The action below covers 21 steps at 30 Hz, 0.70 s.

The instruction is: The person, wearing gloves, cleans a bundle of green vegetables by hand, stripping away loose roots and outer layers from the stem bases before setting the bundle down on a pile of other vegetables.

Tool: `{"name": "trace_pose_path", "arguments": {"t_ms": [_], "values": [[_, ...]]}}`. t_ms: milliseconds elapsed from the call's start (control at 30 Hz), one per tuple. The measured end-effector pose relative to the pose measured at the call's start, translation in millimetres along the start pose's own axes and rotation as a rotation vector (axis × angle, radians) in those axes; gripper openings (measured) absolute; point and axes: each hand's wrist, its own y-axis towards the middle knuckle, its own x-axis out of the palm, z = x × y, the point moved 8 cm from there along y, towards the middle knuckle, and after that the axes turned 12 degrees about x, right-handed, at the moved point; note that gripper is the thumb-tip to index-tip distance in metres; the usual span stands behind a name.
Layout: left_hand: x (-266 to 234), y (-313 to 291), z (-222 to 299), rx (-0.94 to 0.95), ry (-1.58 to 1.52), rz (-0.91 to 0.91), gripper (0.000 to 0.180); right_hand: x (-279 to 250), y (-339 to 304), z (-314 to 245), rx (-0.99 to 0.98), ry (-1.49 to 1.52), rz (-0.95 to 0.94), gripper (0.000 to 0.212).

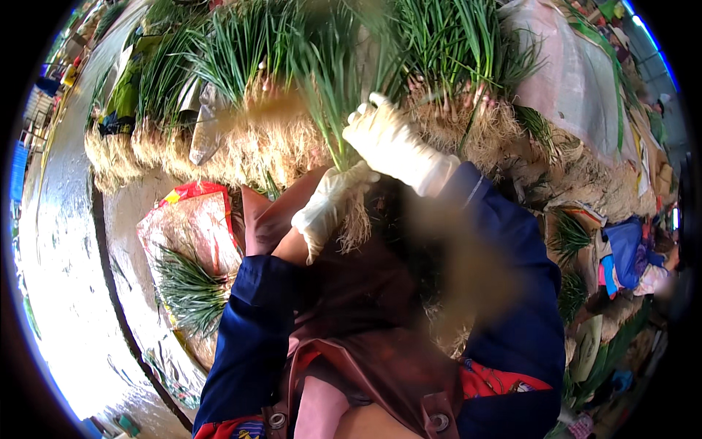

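My left hand [333,201], in a white glove, is closed round the base of a small bunch of spring onions [338,135]. Their green leaves point up and away, while pale stringy roots [356,223] hang below the fingers. My right hand [391,143], gloved too, is beside those leaves with its fingers curled; whether anything is inside them is hidden. Just beyond both hands lies a long row of spring onions [241,55], leaves away from me and roots [270,139] toward me. More of them [453,51] lie on the right side of the row.
A brown apron [358,293] covers my lap. To the left, a smaller bundle of greens [191,293] rests on a red and clear plastic bag [194,212]. White sacking [563,73] lies at the far right. Another person in blue [625,252] is at the right edge. Blurred smudges hide parts of the view.
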Motion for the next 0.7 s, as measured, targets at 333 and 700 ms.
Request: {"name": "trace_pose_path", "arguments": {"t_ms": [333, 700], "values": [[22.9, 9.9, 28.2, -0.059, -0.247, -0.057, 0.032, 33.3, -33.2, 186.1, 1.174, 1.751, 0.308, 0.016], [14.2, 40.3, 22.4, 0.032, -0.36, -0.045, 0.042, 112.4, -41.0, 161.3, 1.095, 0.312, -0.64, 0.028]]}}
